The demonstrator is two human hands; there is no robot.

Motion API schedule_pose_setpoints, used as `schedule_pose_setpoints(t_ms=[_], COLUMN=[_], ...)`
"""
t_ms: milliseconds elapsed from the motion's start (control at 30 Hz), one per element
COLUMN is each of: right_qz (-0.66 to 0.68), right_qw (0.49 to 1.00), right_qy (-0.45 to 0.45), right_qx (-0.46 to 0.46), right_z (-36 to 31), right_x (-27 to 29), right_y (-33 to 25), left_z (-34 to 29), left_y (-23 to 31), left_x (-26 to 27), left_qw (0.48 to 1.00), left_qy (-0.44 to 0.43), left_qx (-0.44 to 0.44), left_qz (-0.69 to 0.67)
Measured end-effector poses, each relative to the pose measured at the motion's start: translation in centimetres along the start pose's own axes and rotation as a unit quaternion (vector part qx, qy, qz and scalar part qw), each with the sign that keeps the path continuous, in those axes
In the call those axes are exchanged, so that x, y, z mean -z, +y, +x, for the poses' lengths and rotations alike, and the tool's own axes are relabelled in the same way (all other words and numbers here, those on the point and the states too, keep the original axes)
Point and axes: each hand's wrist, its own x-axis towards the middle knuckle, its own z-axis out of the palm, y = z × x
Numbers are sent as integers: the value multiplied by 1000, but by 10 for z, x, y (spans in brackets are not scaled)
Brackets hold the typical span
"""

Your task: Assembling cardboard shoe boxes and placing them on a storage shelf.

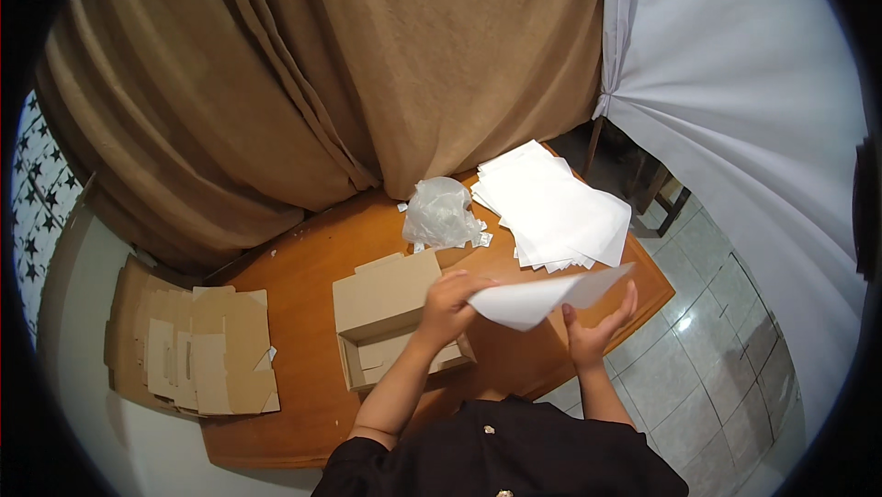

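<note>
A white sheet of paper [542,298] is raised above the table, bent into a curve. My left hand [448,308] is closed on its left end. Just below the sheet's right part, my right hand [599,324] is open, thumb and fingers spread apart; whether it touches the paper I cannot tell. Under and beside my left forearm stands an open cardboard box [386,299] with its lid raised. Part of its inside is hidden by that arm. Beyond the held sheet lies a loose, fanned pile of white paper [560,212].
A crumpled clear plastic bag [439,212] with small white packets around it sits at the table's back. Flattened cardboard pieces [216,350] are stacked at the left edge of the wooden table [303,313]. A brown curtain [322,65] hangs behind; tiled floor [689,341] shows at right.
</note>
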Motion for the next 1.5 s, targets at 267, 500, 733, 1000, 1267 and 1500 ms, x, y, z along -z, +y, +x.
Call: schedule_pose_setpoints(t_ms=[267,500,733,1000,1267,1500], right_qz=[178,280,272,60,-6,-16], right_qw=[872,738,665,838,839,857], right_qy=[-444,-580,-644,-543,-544,-514], right_qx=[-100,-202,-261,-18,7,-34], right_z=[1,-32,-73,-107,-115,-114], right_x=[-37,-70,-83,-67,-58,-65], right_y=[-16,-49,-41,-21,-15,-16], left_z=[-32,-72,-76,-114,-119,-108], left_y=[36,53,15,-113,-128,-108], left_x=[103,153,168,146,118,76], left_qw=[968,903,863,898,848,891], left_qy=[245,406,422,279,158,-158], left_qx=[57,134,261,316,369,121], left_qz=[-28,29,97,126,346,409])
